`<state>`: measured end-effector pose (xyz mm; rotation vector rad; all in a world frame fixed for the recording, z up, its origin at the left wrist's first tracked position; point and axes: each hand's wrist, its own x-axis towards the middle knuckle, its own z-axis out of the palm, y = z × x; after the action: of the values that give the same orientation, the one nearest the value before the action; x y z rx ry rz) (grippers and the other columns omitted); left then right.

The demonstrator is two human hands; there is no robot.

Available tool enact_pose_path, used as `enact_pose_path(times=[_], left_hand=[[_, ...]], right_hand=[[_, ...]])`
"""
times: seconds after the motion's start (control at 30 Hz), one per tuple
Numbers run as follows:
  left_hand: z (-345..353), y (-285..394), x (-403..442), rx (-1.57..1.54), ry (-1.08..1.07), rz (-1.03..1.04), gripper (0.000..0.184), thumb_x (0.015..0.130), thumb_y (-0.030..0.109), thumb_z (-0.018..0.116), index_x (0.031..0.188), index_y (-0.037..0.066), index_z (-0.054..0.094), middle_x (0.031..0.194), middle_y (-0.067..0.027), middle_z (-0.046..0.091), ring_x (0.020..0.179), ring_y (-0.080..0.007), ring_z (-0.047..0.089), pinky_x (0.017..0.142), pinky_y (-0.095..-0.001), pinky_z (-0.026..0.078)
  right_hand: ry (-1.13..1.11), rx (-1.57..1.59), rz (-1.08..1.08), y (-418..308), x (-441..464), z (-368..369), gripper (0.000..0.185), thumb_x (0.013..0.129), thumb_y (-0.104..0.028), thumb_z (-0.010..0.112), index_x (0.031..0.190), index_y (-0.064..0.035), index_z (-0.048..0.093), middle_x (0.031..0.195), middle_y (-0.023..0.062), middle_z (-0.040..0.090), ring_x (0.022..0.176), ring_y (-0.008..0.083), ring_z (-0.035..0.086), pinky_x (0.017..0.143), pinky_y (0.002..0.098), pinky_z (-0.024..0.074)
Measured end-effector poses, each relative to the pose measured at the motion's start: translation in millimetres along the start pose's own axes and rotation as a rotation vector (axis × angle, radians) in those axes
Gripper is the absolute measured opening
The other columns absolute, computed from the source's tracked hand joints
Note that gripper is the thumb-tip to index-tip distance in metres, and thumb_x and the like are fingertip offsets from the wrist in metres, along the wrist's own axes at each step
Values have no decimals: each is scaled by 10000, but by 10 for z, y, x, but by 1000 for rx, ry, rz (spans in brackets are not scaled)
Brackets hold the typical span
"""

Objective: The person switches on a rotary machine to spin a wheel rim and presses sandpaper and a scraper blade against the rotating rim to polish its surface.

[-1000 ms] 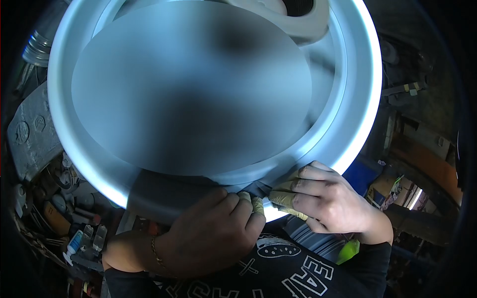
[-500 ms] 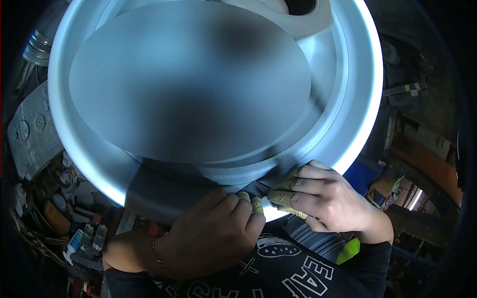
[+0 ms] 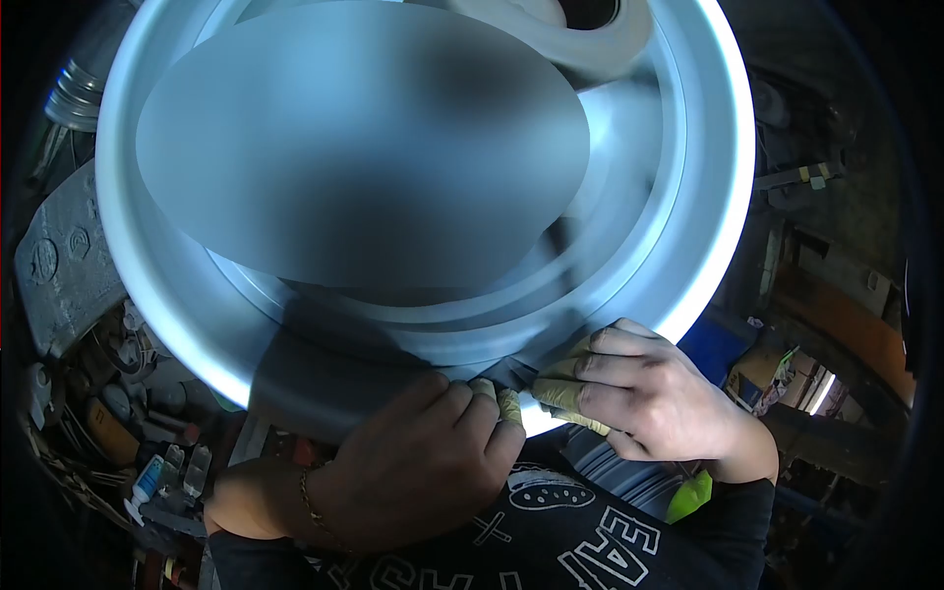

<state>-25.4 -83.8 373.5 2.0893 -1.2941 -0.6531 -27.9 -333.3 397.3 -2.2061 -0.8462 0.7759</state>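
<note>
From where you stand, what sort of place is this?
Probably a workshop: I see yellowish tape around the fingers, a grey plate with round marks, and a white-and-blue bottle among cluttered small parts.

Ring [image 3: 710,202]: smooth, soft sheen | Shirt [image 3: 657,533]: matt cloth | Tape [image 3: 560,394]: creased, matt

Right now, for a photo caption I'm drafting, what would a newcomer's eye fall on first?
Probably the big pale ring, brightly lit and filling most of the view, much of its inside blurred. Next, the left hand and right hand, close together at its near edge, with yellowish wrapping on some fingers. Below the right hand sits a bright green patch.
</note>
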Motion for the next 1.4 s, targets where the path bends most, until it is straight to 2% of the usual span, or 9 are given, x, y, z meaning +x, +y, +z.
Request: enact_pose_path(times=[0.47, 0.53, 0.67, 0.73, 0.93, 1.1, 1.27, 1.33, 1.4], left_hand=[[39, 11, -10, -15, 55, 24, 234, 809, 104, 625, 990, -30, 689, 924, -138, 656, 837, -228, 637, 830, -357, 481], [39, -11, 2, 27, 97, 78, 232, 860, 144, 571, 972, -37, 664, 874, -141, 679, 797, -189, 659, 786, -298, 481], [16, 17, 0, 19, 84, 71, 235, 864, 147, 565, 974, -35, 664, 872, -136, 676, 798, -187, 656, 788, -296, 474], [23, 37, -18, -30, 57, 41, 289, 808, 115, 625, 1039, -51, 677, 950, -155, 656, 845, -236, 639, 831, -361, 476], [11, 48, -27, -45, 32, 52, 331, 825, 126, 608, 1086, -72, 659, 979, -177, 660, 869, -252, 646, 825, -367, 478], [-5, 37, -34, -87, 42, 64, 291, 829, 119, 601, 1052, -56, 665, 966, -170, 660, 840, -251, 638, 789, -369, 478], [-9, 68, -32, -97, 69, 76, 243, 836, 126, 600, 1010, -26, 672, 939, -156, 664, 794, -238, 625, 760, -356, 469], [11, 72, -22, -148, 195, 85, 175, 822, 91, 582, 955, -3, 647, 839, -104, 619, 776, -232, 624, 786, -318, 480], [22, 88, -43, -228, 256, 10, 197, 798, 47, 592, 979, -12, 645, 871, -119, 629, 796, -260, 636, 789, -348, 495]], right_hand=[[7, -53, 11, -77, -75, -55, 406, 547, -71, 711, 948, -10, 712, 858, 46, 624, 860, 222, 570, 808, 333, 504], [12, -47, 18, -94, -81, -59, 409, 544, -70, 711, 949, -9, 715, 857, 46, 624, 858, 221, 569, 808, 332, 505], [34, -48, 20, -114, -105, -73, 440, 527, -76, 716, 962, -7, 723, 848, 45, 626, 851, 218, 571, 801, 329, 507], [35, -51, 25, -123, -111, -81, 454, 518, -84, 720, 965, -6, 726, 842, 45, 626, 847, 218, 572, 798, 328, 509], [20, -65, 37, -173, -139, -126, 498, 492, -111, 735, 978, -1, 729, 823, 44, 624, 828, 226, 571, 782, 328, 511], [7, -68, 47, -221, -170, -164, 504, 491, -119, 738, 981, 1, 729, 814, 50, 617, 809, 230, 562, 771, 335, 510], [31, -105, 30, -301, -217, -187, 464, 534, -129, 724, 979, 3, 731, 821, 57, 613, 794, 223, 554, 773, 348, 509], [51, -123, 38, -355, -239, -226, 413, 573, -131, 731, 963, 4, 736, 814, 64, 617, 774, 229, 554, 758, 350, 506], [73, -150, 43, -426, -282, -299, 362, 613, -132, 739, 948, 5, 740, 806, 71, 621, 753, 235, 555, 742, 351, 503]])
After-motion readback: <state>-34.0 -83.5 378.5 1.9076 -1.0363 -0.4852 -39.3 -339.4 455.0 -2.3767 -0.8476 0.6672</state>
